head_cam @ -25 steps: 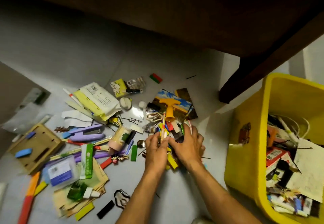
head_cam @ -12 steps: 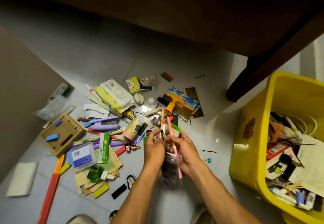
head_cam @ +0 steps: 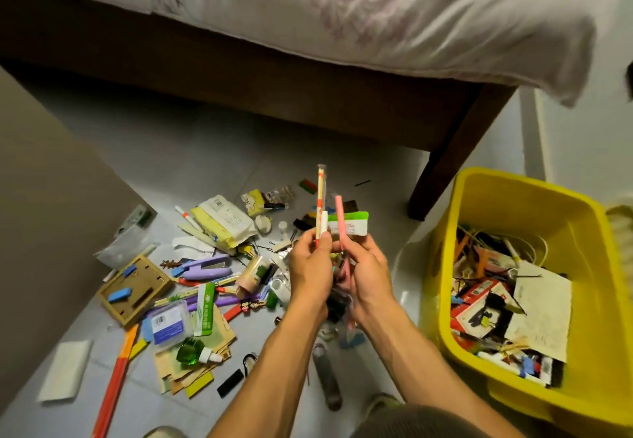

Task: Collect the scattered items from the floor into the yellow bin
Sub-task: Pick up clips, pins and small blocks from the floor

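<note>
While the yellow bin sits at three o'clock, already part full, most of the scattered items lie on the floor at nine o'clock. I read this as the carry step: my left hand and right hand together clasp a lifted bundle of pens and packets. Next, I judge, it must swing right over the rim before both hands let go.

dim, warm indoor light falls from above. the bed frame at twelve o'clock throws deep shadow over the floor below it. wide-angle bending curves the edges. the bedsheet is smeared with motion blur, and glare glints on the tiles at three o'clock.
</note>
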`<state>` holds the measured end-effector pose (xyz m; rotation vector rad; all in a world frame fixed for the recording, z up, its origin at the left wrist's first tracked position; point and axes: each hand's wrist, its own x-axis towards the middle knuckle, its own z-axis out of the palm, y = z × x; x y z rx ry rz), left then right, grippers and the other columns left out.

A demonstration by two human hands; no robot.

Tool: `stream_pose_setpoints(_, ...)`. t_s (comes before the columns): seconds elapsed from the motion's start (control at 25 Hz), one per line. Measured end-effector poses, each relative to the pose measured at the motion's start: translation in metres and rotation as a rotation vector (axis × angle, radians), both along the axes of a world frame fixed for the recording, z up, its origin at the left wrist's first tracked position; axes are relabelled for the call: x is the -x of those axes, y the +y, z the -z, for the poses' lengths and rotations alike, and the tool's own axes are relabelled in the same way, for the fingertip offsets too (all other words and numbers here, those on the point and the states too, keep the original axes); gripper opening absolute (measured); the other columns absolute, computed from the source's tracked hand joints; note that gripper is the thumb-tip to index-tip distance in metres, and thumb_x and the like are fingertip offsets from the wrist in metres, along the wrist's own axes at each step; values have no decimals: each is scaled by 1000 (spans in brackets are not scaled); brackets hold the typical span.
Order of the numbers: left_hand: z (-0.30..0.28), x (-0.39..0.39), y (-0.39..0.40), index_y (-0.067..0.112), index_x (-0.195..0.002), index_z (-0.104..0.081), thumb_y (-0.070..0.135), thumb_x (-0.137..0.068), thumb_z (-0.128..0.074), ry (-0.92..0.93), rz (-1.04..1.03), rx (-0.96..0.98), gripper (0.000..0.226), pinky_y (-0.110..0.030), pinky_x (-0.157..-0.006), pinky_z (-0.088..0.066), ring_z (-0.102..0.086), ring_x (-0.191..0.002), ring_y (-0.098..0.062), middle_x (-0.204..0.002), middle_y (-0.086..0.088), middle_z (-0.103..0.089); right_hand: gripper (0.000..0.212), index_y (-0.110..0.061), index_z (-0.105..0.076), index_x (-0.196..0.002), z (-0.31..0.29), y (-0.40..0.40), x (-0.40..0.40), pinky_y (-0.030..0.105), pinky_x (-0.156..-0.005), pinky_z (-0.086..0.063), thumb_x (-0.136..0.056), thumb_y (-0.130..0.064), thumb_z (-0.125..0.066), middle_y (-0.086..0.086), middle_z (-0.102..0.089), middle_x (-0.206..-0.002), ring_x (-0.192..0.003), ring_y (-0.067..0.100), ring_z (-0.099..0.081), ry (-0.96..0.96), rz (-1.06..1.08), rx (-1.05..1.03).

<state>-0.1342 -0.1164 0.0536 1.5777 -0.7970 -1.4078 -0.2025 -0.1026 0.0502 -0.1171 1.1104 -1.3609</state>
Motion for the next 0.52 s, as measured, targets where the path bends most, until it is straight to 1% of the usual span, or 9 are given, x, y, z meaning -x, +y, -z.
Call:
stream_pose_setpoints(0.04,-12,15,2,32,-92,-69,29,-98,-51,22,29,29,19,-31,-60,-51,-68,-75,-20,-85,-2,-74,19,-15,-72,-103,-13,4,15,38,-68,-46,-95,-7,-57,17,-71,-94,-79,30,-54,7,36,34)
stream_pose_setpoints(0.16,-40,76,8,29,-96,-68,29,-99,-50,77,167,84,18,-27,-63,-54,-71,-84,-17,-91,-1,-73,17,-19,-72,-104,-45,21,75,39,-69,-52,-95,-14,-60,13,-74,-98,-84,30,-65,146,149,86)
stream_pose_setpoints(0.24,-53,125,15,28,-98,-67,30,-99,-50,91,275,65,18,-24,-61,-54,-71,-85,-15,-91,0,-73,16,-23,-74,-101,-57,36,120,46,-76,-56,-93,-16,-61,12,-75,-97,-88,29,-69,212,276,55)
stream_pose_setpoints(0.32,-60,169,22,24,-98,-68,34,-98,-49,123,362,-27,21,-28,-63,-55,-70,-86,-18,-91,-2,-72,18,-25,-73,-102,-63,49,165,50,-83,-57,-93,-17,-60,11,-75,-97,-95,29,-71,312,410,-48)
stream_pose_setpoints(0.36,-60,183,24,21,-97,-68,38,-98,-48,126,401,-85,26,-34,-68,-57,-70,-88,-21,-93,-4,-72,21,-26,-71,-109,-63,55,185,46,-82,-59,-95,-19,-57,9,-75,-100,-94,27,-72,435,421,-127)
stream_pose_setpoints(0.4,-58,192,25,19,-95,-68,41,-98,-46,105,445,-128,31,-40,-77,-57,-69,-91,-24,-95,-7,-71,27,-26,-67,-120,-60,60,202,43,-82,-58,-96,-21,-54,6,-72,-109,-96,25,-70,611,389,-221)
stream_pose_setpoints(0.44,-53,193,26,18,-92,-68,43,-98,-45,81,474,-148,34,-44,-85,-55,-67,-94,-27,-97,-9,-70,35,-25,-60,-130,-55,66,214,43,-88,-55,-97,-22,-51,4,-67,-121,-104,23,-65,805,325,-312)
stream_pose_setpoints(0.48,-48,189,26,19,-89,-67,43,-99,-44,72,471,-148,34,-44,-89,-53,-66,-95,-26,-98,-9,-69,40,-24,-54,-135,-50,71,221,44,-95,-51,-96,-22,-49,3,-60,-132,-113,23,-59,977,264,-368)
stream_pose_setpoints(0.52,-43,179,27,21,-86,-65,41,-99,-45,81,436,-145,31,-42,-88,-52,-65,-92,-24,-95,-7,-69,40,-24,-54,-135,-46,76,220,45,-100,-48,-96,-21,-49,2,-56,-137,-118,23,-56,1098,216,-375)
